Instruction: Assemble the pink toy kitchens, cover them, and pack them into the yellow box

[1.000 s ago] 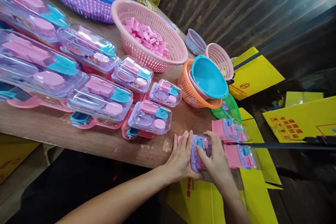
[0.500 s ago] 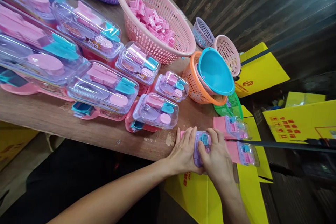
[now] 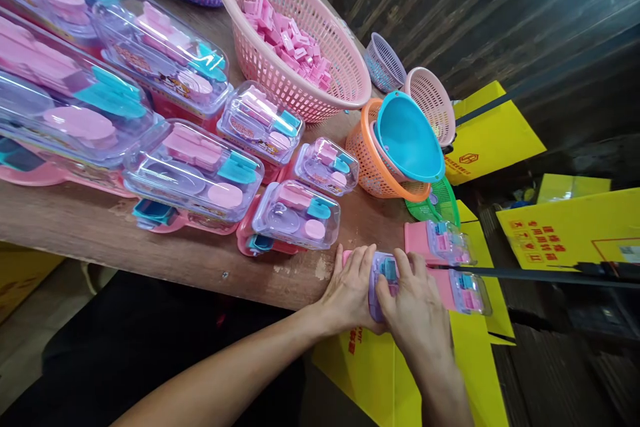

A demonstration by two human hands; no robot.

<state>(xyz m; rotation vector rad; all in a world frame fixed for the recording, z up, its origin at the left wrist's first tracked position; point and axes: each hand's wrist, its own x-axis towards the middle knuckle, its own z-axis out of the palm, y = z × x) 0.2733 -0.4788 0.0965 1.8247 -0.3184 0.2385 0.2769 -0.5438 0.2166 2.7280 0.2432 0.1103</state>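
Note:
Both hands are closed around one pink and purple toy case (image 3: 379,303) at the table's front edge. My left hand (image 3: 351,290) wraps its left side, fingers over the top. My right hand (image 3: 417,300) grips the other side, with the thumb on the face near a small blue piece (image 3: 388,269). Much of the case is hidden by my fingers. Just left of my hands stands a finished-looking clear-lidded toy case (image 3: 296,215) with pink, blue and purple parts inside. Two similar pink cases, an upper one (image 3: 437,242) and a lower one (image 3: 463,290), lie to the right.
Several more clear-lidded cases (image 3: 195,173) line the table on the left. A large pink basket (image 3: 350,73) holds small pink parts. Behind my hands stand an orange basket (image 3: 360,147), a blue bowl (image 3: 410,137) and a green basket (image 3: 450,203). Yellow cartons (image 3: 575,233) surround the table's right end.
My right hand's fingers have shifted slightly over the case, and the thumb has moved a little lower. My left hand keeps its hold. The whole view has shifted slightly.

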